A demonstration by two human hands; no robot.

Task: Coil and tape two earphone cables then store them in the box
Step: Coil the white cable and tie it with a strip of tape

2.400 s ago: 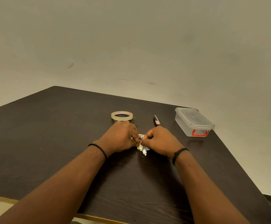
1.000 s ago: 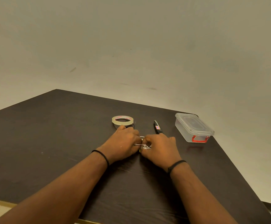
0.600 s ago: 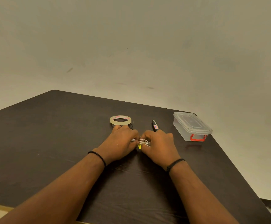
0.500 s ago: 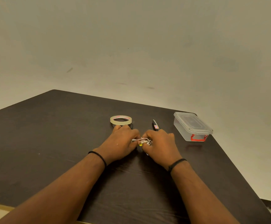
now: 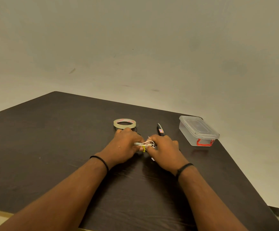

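Observation:
A small bundle of white earphone cable (image 5: pixel 145 144) with a yellow bit sits between my two hands at the middle of the dark table (image 5: pixel 52 139). My left hand (image 5: pixel 124 146) grips its left end with curled fingers. My right hand (image 5: pixel 164 150) pinches the right end. A roll of clear tape (image 5: pixel 124 123) lies flat just beyond my left hand. The clear plastic box (image 5: pixel 198 130) with a red latch stands shut at the far right. A thin black cable (image 5: pixel 136 130) shows by the tape roll, mostly hidden.
A black cutter knife (image 5: pixel 160 130) lies between the tape and the box, its near end behind my right hand. The table's right edge runs close past the box. A pale wall rises behind the table.
Both hands have stayed together on the white cable bundle, shifting it slightly. The earbuds that hung below the hands earlier are now tucked in.

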